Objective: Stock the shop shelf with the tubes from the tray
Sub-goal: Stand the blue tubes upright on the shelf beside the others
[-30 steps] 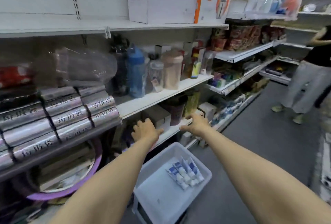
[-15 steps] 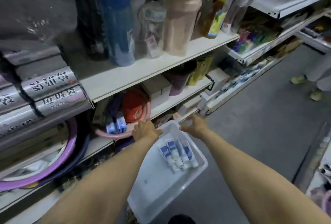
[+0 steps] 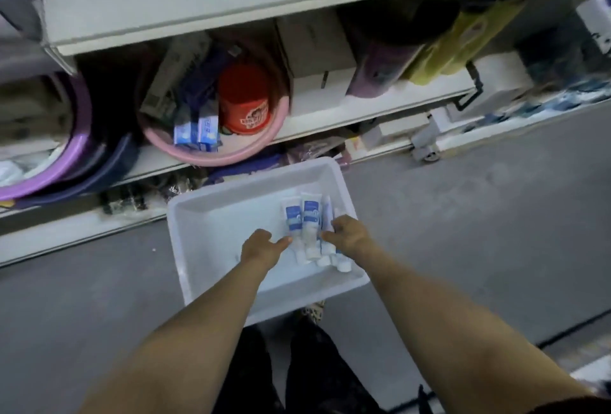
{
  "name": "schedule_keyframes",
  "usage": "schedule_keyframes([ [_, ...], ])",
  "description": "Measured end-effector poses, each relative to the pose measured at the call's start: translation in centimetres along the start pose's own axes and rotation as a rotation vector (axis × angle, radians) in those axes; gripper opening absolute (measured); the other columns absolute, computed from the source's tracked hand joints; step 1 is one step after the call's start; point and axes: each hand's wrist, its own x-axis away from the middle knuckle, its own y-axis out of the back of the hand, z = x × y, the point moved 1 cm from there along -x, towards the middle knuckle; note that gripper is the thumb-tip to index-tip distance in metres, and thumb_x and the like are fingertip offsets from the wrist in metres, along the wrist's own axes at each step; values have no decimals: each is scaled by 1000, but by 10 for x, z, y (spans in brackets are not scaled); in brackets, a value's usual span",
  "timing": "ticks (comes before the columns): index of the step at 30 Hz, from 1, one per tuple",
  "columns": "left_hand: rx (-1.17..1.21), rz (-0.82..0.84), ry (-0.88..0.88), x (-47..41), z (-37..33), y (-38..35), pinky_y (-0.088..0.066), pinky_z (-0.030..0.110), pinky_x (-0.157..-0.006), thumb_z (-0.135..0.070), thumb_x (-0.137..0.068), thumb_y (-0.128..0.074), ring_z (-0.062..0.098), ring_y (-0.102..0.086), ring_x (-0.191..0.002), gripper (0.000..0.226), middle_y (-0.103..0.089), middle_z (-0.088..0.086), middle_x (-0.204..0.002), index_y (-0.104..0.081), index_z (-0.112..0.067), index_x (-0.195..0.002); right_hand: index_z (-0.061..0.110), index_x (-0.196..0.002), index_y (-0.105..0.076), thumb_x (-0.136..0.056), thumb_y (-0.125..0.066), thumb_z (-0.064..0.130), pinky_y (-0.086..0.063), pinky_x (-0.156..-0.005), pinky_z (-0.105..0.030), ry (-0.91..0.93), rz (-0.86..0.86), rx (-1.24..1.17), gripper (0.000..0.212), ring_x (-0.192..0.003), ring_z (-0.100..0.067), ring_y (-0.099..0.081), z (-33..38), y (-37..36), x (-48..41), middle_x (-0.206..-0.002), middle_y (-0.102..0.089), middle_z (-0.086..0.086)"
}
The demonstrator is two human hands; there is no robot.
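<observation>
White-and-blue plastic tubes with white caps (image 3: pixel 307 222) lie side by side in the right part of a white rectangular plastic tray (image 3: pixel 211 215) on the grey floor.

Right hand (image 3: pixel 348 233): fingers curled down over the tubes. Cannot tell whether they pinch one.

Left hand (image 3: pixel 263 245): fingers loosely bent, holding nothing, thumb tip just beside the leftmost tube.

Beyond the fingertips: white metal shelf (image 3: pixel 330 119) with a pink round basin (image 3: pixel 251 152).

head view, steeply downward, facing shelf (image 3: pixel 330 122)
</observation>
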Motion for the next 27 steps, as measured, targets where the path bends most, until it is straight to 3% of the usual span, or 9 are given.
schedule_keyframes([
  [1, 39, 9, 30, -5, 5, -8, -38, 34, -107, -51, -88, -62, 28, -43, -133, 70, -42, 9, -148, -45, -8, -141, 22, -77, -50, -86, -70, 43, -35, -71, -27, -6, 20, -16, 31, -85, -22, -49, -5, -8, -6, -76, -45, 5],
  [3, 131, 8, 86, -15, 13, -20, -40, 34, -105, -51, -87, -64, 29, -46, -130, 66, -46, 9, -145, -49, -10, -137, 16, -85, -57, -86, -71, 41, -36, -67, -24, -6, 45, -79, 29, -81, -18, -50, -11, -23, -16, -79, -50, 4],
  [6, 272, -23, 131, -33, 17, -30, -47, 36, -97, -52, -85, -66, 31, -55, -120, 63, -56, 11, -135, -56, -12, -132, 13, -116, -63, -83, -73, 43, -47, -79, -29, 6, 74, -217, 46, -94, -20, -62, -14, -41, -32, -101, -63, 0],
  [8, 356, -27, 144, -48, 18, -35, -51, 38, -91, -53, -83, -67, 33, -59, -114, 61, -61, 13, -127, -59, -14, -128, 13, -129, -56, -83, -74, 41, -49, -89, -31, -24, 81, -323, 56, -105, -21, -61, -14, -51, -43, -116, -62, -2],
  [11, 446, 2, 154, -70, 19, -43, -52, 39, -91, -53, -82, -67, 31, -60, -113, 58, -62, 13, -125, -60, -15, -126, 14, -139, -49, -86, -72, 38, -46, -91, -29, -71, 94, -410, 62, -108, -18, -57, -13, -60, -56, -121, -55, -2],
  [15, 553, 79, 162, -88, 13, -53, -53, 40, -92, -51, -89, -60, 27, -62, -107, 50, -64, 4, -119, -60, -17, -126, 18, -134, -52, -90, -69, 32, -50, -87, -30, -92, 72, -476, 49, -102, -20, -60, -12, -66, -68, -117, -59, -3],
  [21, 677, 118, 216, -103, 4, -58, -52, 31, -72, -45, -95, -55, 23, -63, -104, 41, -65, 4, -118, -59, -15, -123, 22, -126, -62, -89, -71, 28, -55, -95, -42, -141, 59, -600, 38, -106, -25, -65, -14, -74, -84, -119, -66, -8],
  [27, 623, 155, 306, -106, 13, -63, -49, 33, -82, -54, -93, -53, 21, -57, -102, 51, -61, 5, -116, -59, -14, -123, 23, -106, -70, -81, -79, 32, -57, -89, -49, -174, 46, -721, 29, -106, -28, -67, -14, -76, -89, -119, -67, -4],
])
